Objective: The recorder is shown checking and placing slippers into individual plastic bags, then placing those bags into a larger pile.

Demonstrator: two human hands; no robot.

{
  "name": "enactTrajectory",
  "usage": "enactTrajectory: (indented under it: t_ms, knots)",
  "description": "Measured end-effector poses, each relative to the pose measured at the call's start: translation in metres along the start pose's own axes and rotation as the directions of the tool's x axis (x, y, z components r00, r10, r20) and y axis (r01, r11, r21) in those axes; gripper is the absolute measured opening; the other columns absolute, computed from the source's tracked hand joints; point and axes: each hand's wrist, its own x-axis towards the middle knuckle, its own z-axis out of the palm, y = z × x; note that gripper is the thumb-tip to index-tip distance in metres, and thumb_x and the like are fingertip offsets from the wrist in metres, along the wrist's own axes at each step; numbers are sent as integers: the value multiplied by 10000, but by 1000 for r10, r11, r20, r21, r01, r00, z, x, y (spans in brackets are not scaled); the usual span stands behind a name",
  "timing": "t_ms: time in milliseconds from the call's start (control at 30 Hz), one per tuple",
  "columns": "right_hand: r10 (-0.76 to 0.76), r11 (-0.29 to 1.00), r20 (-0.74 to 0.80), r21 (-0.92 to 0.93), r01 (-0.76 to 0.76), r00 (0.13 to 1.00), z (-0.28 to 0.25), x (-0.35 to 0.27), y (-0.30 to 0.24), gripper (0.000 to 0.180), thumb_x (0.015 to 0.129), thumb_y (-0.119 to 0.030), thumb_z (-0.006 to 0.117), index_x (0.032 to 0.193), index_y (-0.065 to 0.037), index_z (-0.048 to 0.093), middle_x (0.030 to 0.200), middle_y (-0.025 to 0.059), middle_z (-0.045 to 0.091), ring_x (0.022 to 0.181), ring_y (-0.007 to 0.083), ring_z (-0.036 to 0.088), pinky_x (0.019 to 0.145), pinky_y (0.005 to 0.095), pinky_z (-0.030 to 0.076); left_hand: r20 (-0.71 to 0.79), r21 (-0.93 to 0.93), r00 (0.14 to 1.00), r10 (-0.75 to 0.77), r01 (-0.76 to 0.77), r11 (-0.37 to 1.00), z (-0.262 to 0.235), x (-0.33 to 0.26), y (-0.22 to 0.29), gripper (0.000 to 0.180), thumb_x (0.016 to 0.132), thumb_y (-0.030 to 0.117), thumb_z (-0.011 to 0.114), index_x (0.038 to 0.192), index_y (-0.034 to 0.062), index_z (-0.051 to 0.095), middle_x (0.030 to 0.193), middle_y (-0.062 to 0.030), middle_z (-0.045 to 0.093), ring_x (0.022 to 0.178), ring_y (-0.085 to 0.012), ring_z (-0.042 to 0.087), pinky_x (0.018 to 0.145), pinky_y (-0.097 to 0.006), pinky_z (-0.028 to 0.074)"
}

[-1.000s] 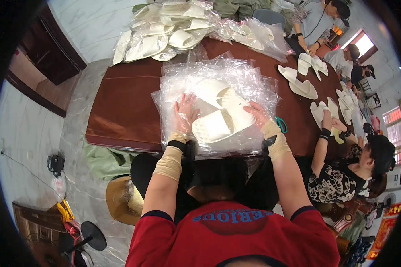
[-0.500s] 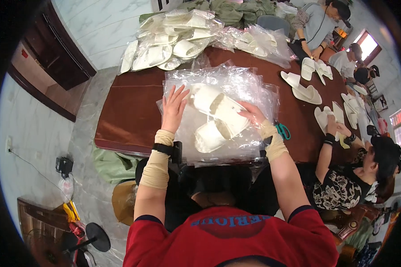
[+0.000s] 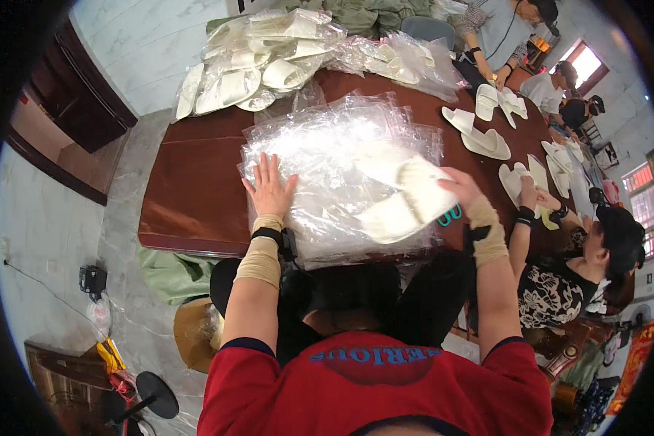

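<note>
My left hand [image 3: 271, 192] lies flat with its fingers spread on a stack of clear plastic bags [image 3: 305, 149]. In my right hand [image 3: 463, 189] is a pair of white slide slippers [image 3: 391, 218], gripped at the right end. The pair is tilted over the right side of the bags and slightly blurred. Whether the slippers touch the bags I cannot tell. Just below the right hand, the teal handles of a pair of scissors [image 3: 450, 215] show on the table beside the stack.
On the brown table [image 3: 189, 189], bagged white slippers [image 3: 258, 69] are heaped at the back. Loose slippers [image 3: 479, 134] lie to the right. A co-worker [image 3: 567, 269] at the right handles slippers; another person [image 3: 498, 36] works at the far right. A door [image 3: 76, 87] is at left.
My right hand has moved right with the slippers, which slid away from the middle of the bags. My left hand now lies flat lower on the stack. The view has shifted slightly.
</note>
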Motion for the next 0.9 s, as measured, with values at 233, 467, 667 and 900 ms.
enactTrajectory:
  t_ms: [233,467,667,900]
  knots:
    - [-345,890,-600,-454,48,721,-53,-65,-33,349,866,-173,635,1162,7,590,1024,41,627,939,111,560,841,251,439,-16,4,1000,-19,19,1000,-1,-7,7,705,876,497,500,1449,148,282,1541,-77,171,1389,-336,218,1103,-597,69]
    - [-361,715,-624,292,635,693,59,-44,-84,329,899,-115,591,1202,10,559,1111,67,606,976,116,567,858,259,456,-29,9,999,-15,16,1000,6,-13,-3,683,892,511,465,1446,150,293,1539,-74,182,1381,-338,237,1101,-596,76]
    - [-279,958,-471,-200,206,837,85,32,70,436,855,-163,662,1238,4,539,1010,83,648,894,131,597,801,266,470,-71,-70,996,-45,40,997,10,-8,5,665,897,502,461,1444,159,301,1539,-57,190,1383,-330,236,1103,-590,75]
    - [-97,984,-463,90,155,881,100,45,110,399,851,-203,673,1181,1,579,1022,86,641,902,141,584,801,270,463,37,-122,993,-111,115,986,5,-7,-11,675,888,493,493,1443,158,306,1541,-43,183,1404,-308,190,1102,-600,44]
